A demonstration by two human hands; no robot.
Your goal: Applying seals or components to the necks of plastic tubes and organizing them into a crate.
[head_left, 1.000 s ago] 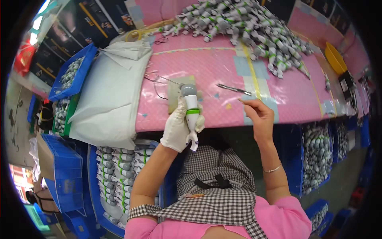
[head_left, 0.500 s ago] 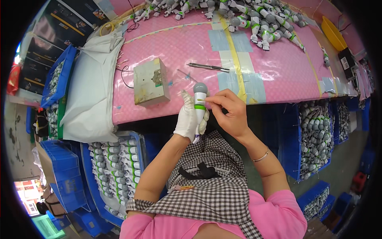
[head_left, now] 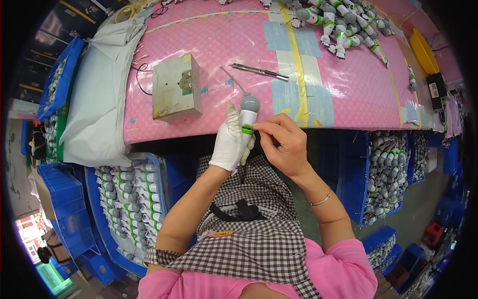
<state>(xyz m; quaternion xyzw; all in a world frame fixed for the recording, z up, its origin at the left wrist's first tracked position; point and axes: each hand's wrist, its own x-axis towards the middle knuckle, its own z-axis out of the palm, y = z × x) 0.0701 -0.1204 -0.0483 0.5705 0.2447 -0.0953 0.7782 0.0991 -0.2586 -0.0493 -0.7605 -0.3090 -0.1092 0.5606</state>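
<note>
My left hand (head_left: 229, 142), in a white glove, is closed round a toy arm part (head_left: 249, 116). This part is white with a green band and a grey ball at its upper end; a thin metal rod (head_left: 233, 80) projects beyond the ball. Its lower end is mostly hidden by the glove. My bare right hand (head_left: 284, 144) pinches thumb and forefinger together against the part at the green band. Whatever is between those fingertips is too small to make out. A slim silver-and-black craft knife (head_left: 259, 72) lies on the pink table (head_left: 214, 45) beyond the ball.
A grey metal box (head_left: 172, 92) with a cable stands left of my hands. Similar toy parts (head_left: 343, 27) are heaped at the back right, near a yellow tray (head_left: 423, 52). Blue crates (head_left: 162, 174) of parts flank me below the table edge. White sheeting (head_left: 97, 99) drapes the left corner.
My right fingertips have moved from the white section down to the green band. The toy part leans slightly more to the right at its top. The whole view has shifted a little.
</note>
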